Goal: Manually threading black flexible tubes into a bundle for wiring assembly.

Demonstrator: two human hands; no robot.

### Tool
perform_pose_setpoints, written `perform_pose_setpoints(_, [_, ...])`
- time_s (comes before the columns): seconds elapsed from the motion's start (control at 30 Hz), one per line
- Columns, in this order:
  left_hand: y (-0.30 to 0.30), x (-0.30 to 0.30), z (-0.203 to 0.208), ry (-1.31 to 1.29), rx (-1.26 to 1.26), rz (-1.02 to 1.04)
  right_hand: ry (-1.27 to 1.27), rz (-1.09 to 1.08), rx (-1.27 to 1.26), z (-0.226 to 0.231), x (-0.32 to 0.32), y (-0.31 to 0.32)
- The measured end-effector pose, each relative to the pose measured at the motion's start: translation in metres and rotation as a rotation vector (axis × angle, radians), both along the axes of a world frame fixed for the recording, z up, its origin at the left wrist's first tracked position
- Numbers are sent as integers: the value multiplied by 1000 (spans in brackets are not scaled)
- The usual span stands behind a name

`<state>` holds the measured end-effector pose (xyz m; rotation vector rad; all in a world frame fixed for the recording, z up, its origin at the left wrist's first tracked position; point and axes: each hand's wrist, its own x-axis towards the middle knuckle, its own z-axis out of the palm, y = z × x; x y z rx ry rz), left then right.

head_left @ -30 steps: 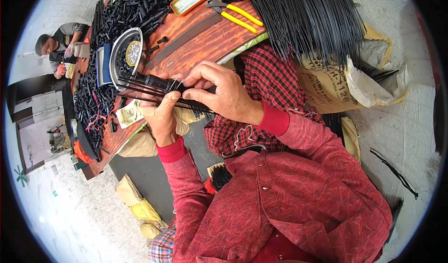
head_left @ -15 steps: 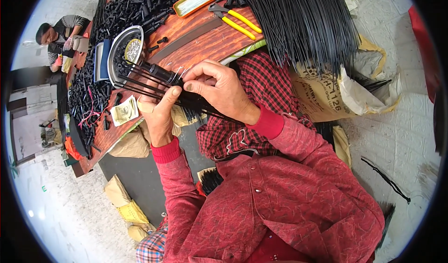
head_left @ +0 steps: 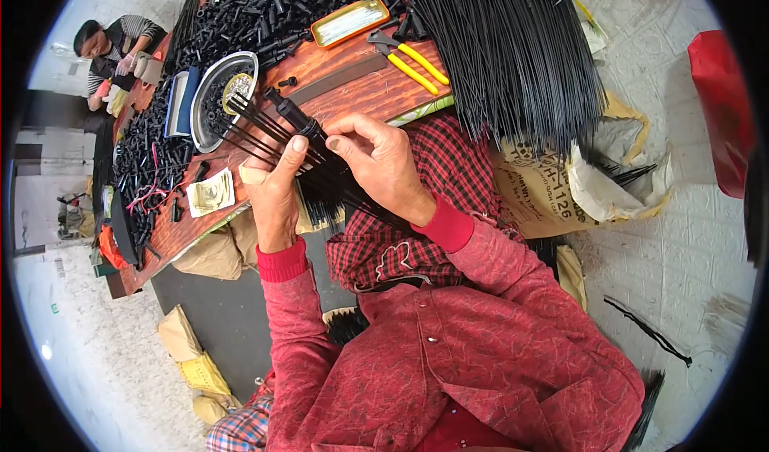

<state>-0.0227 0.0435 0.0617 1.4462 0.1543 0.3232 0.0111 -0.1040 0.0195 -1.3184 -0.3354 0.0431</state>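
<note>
My left hand (head_left: 276,183) is closed around a bundle of thin black rods (head_left: 256,123), thumb up, below the table edge. A ribbed black tubular piece (head_left: 295,114) rises from the bundle between my hands. My right hand (head_left: 378,159) pinches at the lower end of that piece, thumb and forefinger together; whatever is between the fingertips is too small to make out. The rods run on beneath my right hand toward my lap. Beyond my hands are a flat dark metal bar (head_left: 340,78) and yellow-handled pliers (head_left: 408,63).
The wooden table (head_left: 320,99) bears a heap of black tubular parts (head_left: 264,15), an orange-rimmed tin (head_left: 350,22) of thin white pins and a metal bowl (head_left: 196,91). Long black rods (head_left: 497,59) overhang its right side above a paper sack (head_left: 537,187). A co-worker (head_left: 112,59) sits far left.
The black tubular piece stands more upright and shows more between my hands. A thin white pin seen at my right fingertips is no longer visible there. The whole view has shifted slightly.
</note>
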Motion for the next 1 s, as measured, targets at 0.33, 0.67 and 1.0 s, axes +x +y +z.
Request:
perform_pose_setpoints(0.33, [-21,-1,10,-12,20,17,-339,-138,-272,12,-7,-9])
perform_pose_setpoints(0.67, [-24,-7,13,60,-44,-92,22,170,53,9,9,-27])
perform_pose_setpoints(1.0, [-6,-5,-9,16,-397,-318,123,361,102,9,26,-45])
